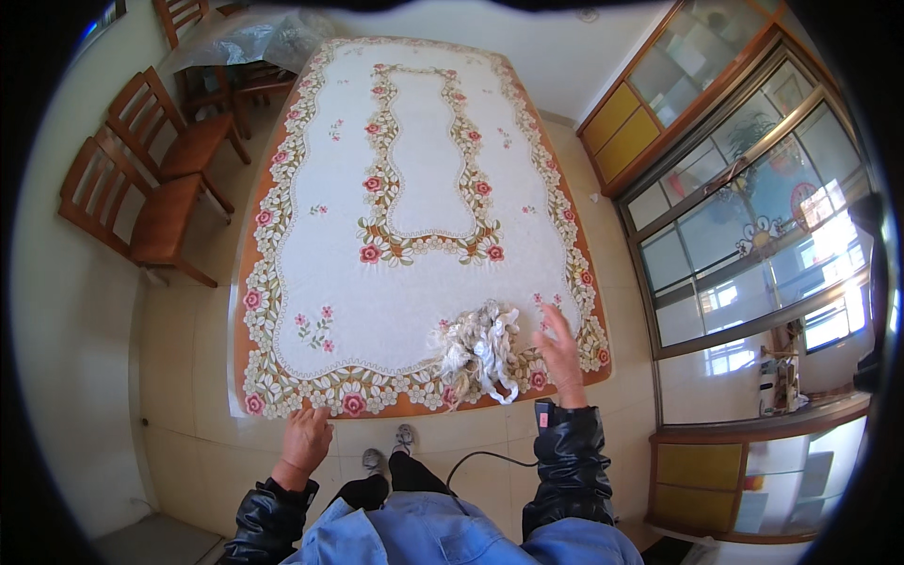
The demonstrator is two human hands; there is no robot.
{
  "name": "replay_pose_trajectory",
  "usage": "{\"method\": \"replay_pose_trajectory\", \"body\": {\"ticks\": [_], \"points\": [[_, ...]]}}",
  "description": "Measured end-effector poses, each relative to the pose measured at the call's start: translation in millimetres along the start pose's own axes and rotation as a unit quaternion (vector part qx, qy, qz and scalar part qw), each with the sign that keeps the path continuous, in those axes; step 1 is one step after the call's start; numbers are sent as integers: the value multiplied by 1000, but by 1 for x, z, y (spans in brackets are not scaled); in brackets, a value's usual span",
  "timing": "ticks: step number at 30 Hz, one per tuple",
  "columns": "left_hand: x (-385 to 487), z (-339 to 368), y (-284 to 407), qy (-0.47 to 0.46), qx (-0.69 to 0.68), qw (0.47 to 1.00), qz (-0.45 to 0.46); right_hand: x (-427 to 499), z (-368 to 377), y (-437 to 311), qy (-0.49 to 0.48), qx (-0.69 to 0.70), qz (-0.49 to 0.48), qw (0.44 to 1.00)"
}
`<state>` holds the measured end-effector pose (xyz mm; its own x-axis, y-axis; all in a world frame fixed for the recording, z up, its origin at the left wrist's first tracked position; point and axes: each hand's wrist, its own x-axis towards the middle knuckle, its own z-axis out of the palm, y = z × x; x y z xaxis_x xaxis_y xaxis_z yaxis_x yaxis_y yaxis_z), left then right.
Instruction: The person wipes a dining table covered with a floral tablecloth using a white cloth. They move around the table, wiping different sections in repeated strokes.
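A large table stands before me, covered with a white tablecloth [395,304] that has an embroidered floral border and cutwork. Near its front right part lies a tangled bundle of white and greyish cloth strips or yarn [480,346]. My right hand [561,349] is just right of the bundle, apart from it, with fingers spread and nothing held. At the table's front edge, left of the middle, is my left hand [307,434], its fingers curled near or on the cloth's border; whether it pinches the cloth is not clear.
Wooden chairs [166,212] line the left wall, with a clear plastic sheet [247,42] draped over furniture behind them. On the right stand a cabinet with yellow panels [621,131] and framed glass doors [748,233]. A black cable [487,454] loops near my right sleeve.
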<state>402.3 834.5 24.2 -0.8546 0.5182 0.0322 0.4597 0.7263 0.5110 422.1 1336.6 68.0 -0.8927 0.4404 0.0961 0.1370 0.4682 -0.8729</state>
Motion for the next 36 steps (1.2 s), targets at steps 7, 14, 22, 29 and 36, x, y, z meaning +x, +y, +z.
{"method": "replay_pose_trajectory", "body": {"ticks": [7,14,22,29,36], "points": [[9,17,-5,21,35,999,-10,-44,59,-3,37,-244,-50,968],[9,20,-10,58,31,998,23,-3,42,-18,59,51,54,995],[5,20,-10,55,32,998,-2,11,11,-4,90,-221,10,971],[4,36,-16,66,38,997,-20,-32,124,-14,-22,-328,-35,944],[5,33,-11,18,65,997,-49,-67,149,-22,13,-387,-27,922]]}}
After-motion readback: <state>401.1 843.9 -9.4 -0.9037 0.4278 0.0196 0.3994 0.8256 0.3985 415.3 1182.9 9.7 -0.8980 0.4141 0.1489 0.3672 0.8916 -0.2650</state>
